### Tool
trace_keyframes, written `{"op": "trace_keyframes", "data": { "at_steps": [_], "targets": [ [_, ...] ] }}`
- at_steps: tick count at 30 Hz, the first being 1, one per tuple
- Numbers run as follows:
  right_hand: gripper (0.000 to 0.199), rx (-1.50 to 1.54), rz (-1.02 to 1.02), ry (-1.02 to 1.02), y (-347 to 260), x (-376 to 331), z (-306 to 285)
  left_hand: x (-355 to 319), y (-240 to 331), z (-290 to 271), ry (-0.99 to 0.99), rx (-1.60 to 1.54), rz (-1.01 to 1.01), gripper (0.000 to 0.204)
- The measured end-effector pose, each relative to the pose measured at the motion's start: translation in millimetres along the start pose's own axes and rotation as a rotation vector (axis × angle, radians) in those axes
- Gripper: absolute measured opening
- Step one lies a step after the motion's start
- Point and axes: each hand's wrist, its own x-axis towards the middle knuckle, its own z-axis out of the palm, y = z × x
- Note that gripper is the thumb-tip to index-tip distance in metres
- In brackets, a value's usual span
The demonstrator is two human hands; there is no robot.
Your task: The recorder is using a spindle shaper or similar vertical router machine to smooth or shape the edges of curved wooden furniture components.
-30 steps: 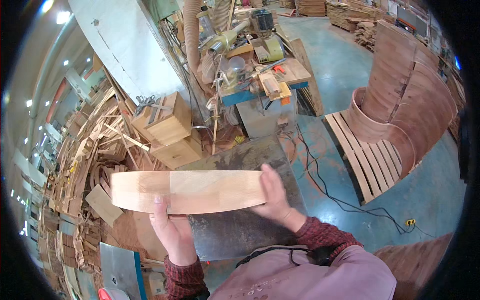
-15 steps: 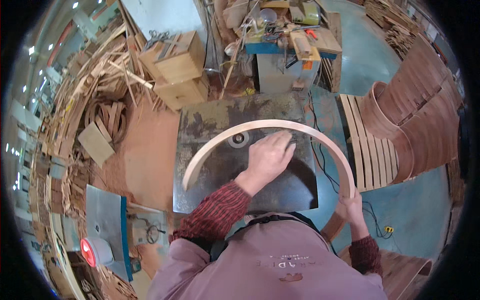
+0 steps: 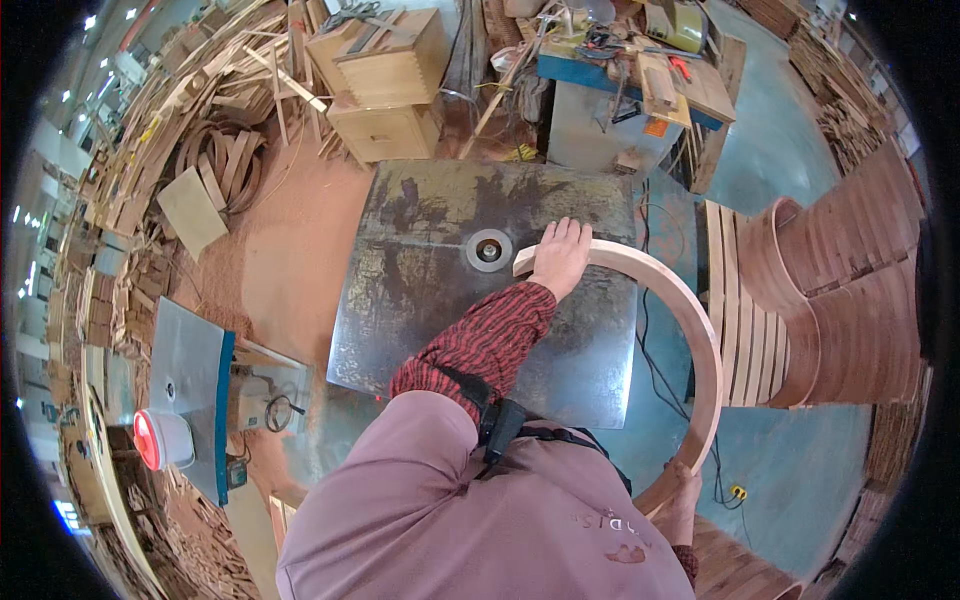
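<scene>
A pale, curved wooden piece, bent into a large arc, lies partly over the dark metal machine table and sweeps past its right edge toward me. My left hand is laid over the arc near its far end, fingers pressed across the wood. That end sits just right of a round spindle opening in the tabletop, with a small gap between. Low at the right, my right hand grips the near part of the arc. The arc's nearest end is hidden beside my apron.
Stacked curved brown wooden panels rest on a slatted pallet at the right. Black cables run along the floor. A cluttered workbench and wooden boxes stand beyond the table. Scrap wood lies heaped at the left.
The arc has shifted right and toward me, its far end now beside the spindle. My left hand has moved from inside the curve onto that end; my right hand has come nearer.
</scene>
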Motion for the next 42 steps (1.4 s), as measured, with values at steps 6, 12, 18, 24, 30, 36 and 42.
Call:
{"op": "trace_keyframes", "data": {
  "at_steps": [6,12,18,24,30,36,42],
  "targets": [
    [0.054,0.210,0.059,-0.006,-26,1,41,13,-22,-2,0.022,0.100,-0.065,0.048],
    [0.058,0.166,-0.009,-0.062,-41,33,66,21,-53,3,0.034,0.130,-0.111,0.041],
    [0.055,0.126,0.020,-0.078,-56,50,76,26,-66,-1,0.021,0.071,-0.153,0.031],
    [0.052,0.157,0.053,-0.040,-61,47,79,21,-63,-3,0.027,0.101,-0.177,0.025],
    [0.052,0.162,0.083,-0.034,-61,42,82,17,-62,-5,0.010,0.115,-0.178,0.023],
    [0.052,0.128,0.062,-0.019,-64,37,85,12,-62,-9,0.028,0.120,-0.171,0.021],
    [0.053,0.205,0.107,-0.004,-62,34,89,2,-64,-19,0.017,0.111,-0.183,0.021]
  ]
}}
